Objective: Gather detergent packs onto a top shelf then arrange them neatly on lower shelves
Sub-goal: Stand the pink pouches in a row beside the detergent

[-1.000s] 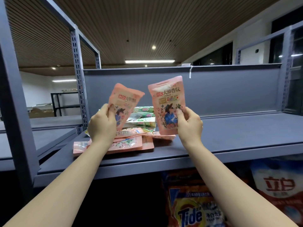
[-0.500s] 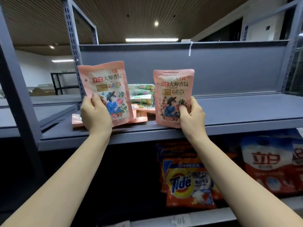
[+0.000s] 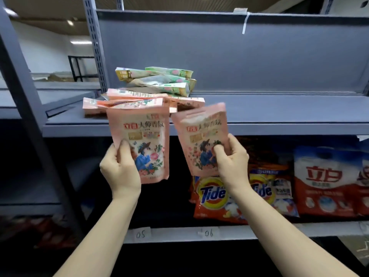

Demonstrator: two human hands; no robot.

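Step in hand: by the look of it, the arranging stage. Two pink packs are held in front of the top shelf point(image 3: 259, 128) edge, apparently bound for the lower shelf point(image 3: 249, 233).

Left hand point(image 3: 119, 168): fingers curled behind the left pink pack point(image 3: 147, 144), thumb pressed on its front at the lower left corner. Pack upright, long axis vertical with a slight lean, printed face toward the camera, sealed top edge up.

Right hand point(image 3: 232, 166): thumb on the front, fingers wrapped behind the right pink pack point(image 3: 201, 136), gripped at its lower right. Long axis near vertical, top tipped to the left, printed face forward.

The two packs are near each other, not touching.

Remaining stock: a loose pile of packs point(image 3: 147, 92), pink below and green above, lying flat at the left of the top shelf.

Lower shelf, right part: Tide bags point(image 3: 213, 198) and a red and white bag point(image 3: 327, 182), standing upright. Labels 05 point(image 3: 140, 234) and 06 point(image 3: 208, 233) on its front edge.

Next move calls for: lowering both packs into the dark open bay left of the Tide bags, standing them side by side, faces forward.
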